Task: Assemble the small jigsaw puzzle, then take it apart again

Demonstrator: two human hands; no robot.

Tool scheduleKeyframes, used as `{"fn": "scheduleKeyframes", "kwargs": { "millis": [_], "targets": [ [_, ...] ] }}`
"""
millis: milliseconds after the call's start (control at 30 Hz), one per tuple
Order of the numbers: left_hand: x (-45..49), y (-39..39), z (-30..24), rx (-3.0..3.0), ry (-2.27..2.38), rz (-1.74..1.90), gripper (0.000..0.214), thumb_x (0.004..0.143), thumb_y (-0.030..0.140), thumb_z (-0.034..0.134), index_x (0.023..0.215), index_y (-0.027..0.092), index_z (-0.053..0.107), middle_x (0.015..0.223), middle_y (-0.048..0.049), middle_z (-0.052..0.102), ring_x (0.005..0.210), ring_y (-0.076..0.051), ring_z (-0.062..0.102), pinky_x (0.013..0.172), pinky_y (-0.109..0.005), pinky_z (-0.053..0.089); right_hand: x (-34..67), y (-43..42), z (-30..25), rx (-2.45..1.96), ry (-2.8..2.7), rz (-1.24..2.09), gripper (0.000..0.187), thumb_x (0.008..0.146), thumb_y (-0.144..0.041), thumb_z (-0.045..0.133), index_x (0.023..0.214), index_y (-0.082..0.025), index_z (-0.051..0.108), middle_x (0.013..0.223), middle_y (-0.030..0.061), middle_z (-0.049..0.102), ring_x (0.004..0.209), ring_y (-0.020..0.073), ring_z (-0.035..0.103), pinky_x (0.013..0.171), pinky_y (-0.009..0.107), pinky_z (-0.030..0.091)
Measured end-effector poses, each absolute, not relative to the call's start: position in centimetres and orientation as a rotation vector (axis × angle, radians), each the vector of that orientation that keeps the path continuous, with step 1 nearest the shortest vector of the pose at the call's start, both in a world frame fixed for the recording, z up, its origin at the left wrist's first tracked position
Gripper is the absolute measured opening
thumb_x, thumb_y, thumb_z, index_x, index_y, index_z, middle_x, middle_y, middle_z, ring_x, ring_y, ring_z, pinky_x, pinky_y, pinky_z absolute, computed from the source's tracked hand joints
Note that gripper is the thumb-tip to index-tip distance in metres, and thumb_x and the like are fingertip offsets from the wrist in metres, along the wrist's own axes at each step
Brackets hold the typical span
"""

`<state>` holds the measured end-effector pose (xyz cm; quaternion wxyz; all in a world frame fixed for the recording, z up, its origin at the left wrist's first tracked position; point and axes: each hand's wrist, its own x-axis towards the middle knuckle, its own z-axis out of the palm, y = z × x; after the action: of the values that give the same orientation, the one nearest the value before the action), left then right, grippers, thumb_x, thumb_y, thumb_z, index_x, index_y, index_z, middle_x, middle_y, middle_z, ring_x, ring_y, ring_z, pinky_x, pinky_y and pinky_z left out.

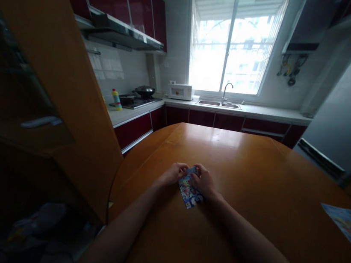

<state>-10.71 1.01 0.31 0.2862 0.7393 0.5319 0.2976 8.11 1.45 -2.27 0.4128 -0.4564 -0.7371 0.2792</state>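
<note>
A small colourful printed sheet [189,190], mostly blue with busy pictures, is held between my two hands just over the wooden table [238,165]. My left hand [176,172] pinches its upper left edge, fingers closed. On the other side, my right hand [203,180] grips the upper right part, with the thumb lying across the front. The sheet's lower end points toward me and hangs free of the fingers. Whether it is a single sheet or folded paper, I cannot tell.
Another blue printed sheet [347,225] lies at the table's right. Beyond are a sink [219,104], a microwave [180,91], a stove with a wok [144,91] and a yellow bottle [116,99]. A fridge [350,107] stands right, a wooden cabinet [74,135] left.
</note>
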Motion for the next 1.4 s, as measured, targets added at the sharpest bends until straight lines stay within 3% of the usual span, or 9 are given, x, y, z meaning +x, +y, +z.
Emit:
{"fn": "scheduleKeyframes", "kwargs": {
  "millis": [100, 167, 733, 867, 1000, 1100, 1300, 1400],
  "targets": [
    [-10.0, 0.9, 0.1, 1.981, 1.392, 0.853, 0.022, 0.083, 0.017, 0.059, 0.094, 0.012, 0.078, 0.083, -0.0053, 0.075, 0.072, -0.015, 0.064, 0.067, -0.023, 0.049, 8.4, 1.4, -2.7, -1.127, -1.8, 0.726, 0.017, 0.084, -0.029, 0.06, 0.093, -0.018, 0.068, 0.08, 0.0045, 0.069, 0.073, 0.0192, 0.062, 0.067, 0.03, 0.046],
    [-9.7, 0.9, 0.0, 1.979, 1.407, 0.894, 0.022, 0.082, 0.016, 0.06, 0.093, 0.012, 0.079, 0.085, -0.0072, 0.076, 0.075, -0.017, 0.065, 0.069, -0.024, 0.05, 8.7, 1.4, -2.8, -1.094, -1.78, 0.763, 0.015, 0.084, -0.03, 0.058, 0.087, -0.018, 0.067, 0.075, 0.0029, 0.068, 0.07, 0.0182, 0.061, 0.064, 0.028, 0.045],
    [-9.0, 1.0, -0.4, 1.912, 1.314, 1.035, 0.025, 0.086, 0.03, 0.065, 0.096, 0.01, 0.077, 0.088, -0.0089, 0.077, 0.078, -0.019, 0.069, 0.07, -0.026, 0.054, 8.8, 2.0, -3.0, -0.96, -1.659, 0.882, 0.02, 0.081, -0.031, 0.056, 0.083, -0.016, 0.069, 0.072, 0.0035, 0.068, 0.066, 0.0176, 0.06, 0.061, 0.028, 0.046],
    [-8.7, 1.0, -0.4, 1.901, 1.351, 1.093, 0.023, 0.085, 0.024, 0.064, 0.097, 0.01, 0.078, 0.092, -0.0097, 0.077, 0.081, -0.02, 0.069, 0.074, -0.027, 0.055, 8.8, 2.4, -3.4, -0.99, -1.631, 0.865, 0.023, 0.082, -0.037, 0.057, 0.078, -0.016, 0.067, 0.068, 0.003, 0.066, 0.063, 0.0171, 0.058, 0.059, 0.027, 0.045],
    [-8.6, 1.0, -0.3, 1.904, 1.377, 1.127, 0.019, 0.079, 0.013, 0.064, 0.092, 0.012, 0.078, 0.095, -0.0097, 0.076, 0.082, -0.018, 0.069, 0.079, -0.028, 0.055, 8.8, 2.3, -3.3, -0.997, -1.623, 0.841, 0.021, 0.08, -0.031, 0.056, 0.086, -0.016, 0.069, 0.075, 0.0045, 0.069, 0.068, 0.0179, 0.061, 0.064, 0.028, 0.047],
    [-8.5, 1.0, -0.2, 1.894, 1.352, 1.105, 0.022, 0.082, 0.014, 0.062, 0.097, 0.011, 0.077, 0.097, -0.0108, 0.077, 0.085, -0.019, 0.071, 0.078, -0.027, 0.056, 8.8, 2.1, -3.0, -0.994, -1.63, 0.841, 0.023, 0.082, -0.031, 0.054, 0.089, -0.015, 0.07, 0.077, 0.0051, 0.07, 0.068, 0.0176, 0.062, 0.062, 0.027, 0.047],
    [-8.4, 1.1, -0.3, 1.914, 1.322, 1.064, 0.027, 0.089, 0.022, 0.06, 0.11, 0.01, 0.074, 0.106, -0.0123, 0.076, 0.093, -0.02, 0.071, 0.082, -0.028, 0.057, 8.9, 2.1, -3.0, -1.055, -1.674, 0.771, 0.034, 0.089, -0.041, 0.053, 0.072, -0.015, 0.068, 0.066, 0.0038, 0.065, 0.062, 0.0161, 0.056, 0.057, 0.026, 0.041],
    [-9.2, 1.3, -0.3, 1.955, 1.347, 1.015, 0.028, 0.085, 0.016, 0.061, 0.11, 0.01, 0.074, 0.102, -0.0124, 0.075, 0.087, -0.018, 0.071, 0.08, -0.028, 0.057, 8.9, 2.1, -3.0, -1.088, -1.726, 0.73, 0.032, 0.09, -0.036, 0.051, 0.083, -0.014, 0.072, 0.068, 0.0039, 0.067, 0.064, 0.0165, 0.058, 0.059, 0.026, 0.042]
  ]
}}
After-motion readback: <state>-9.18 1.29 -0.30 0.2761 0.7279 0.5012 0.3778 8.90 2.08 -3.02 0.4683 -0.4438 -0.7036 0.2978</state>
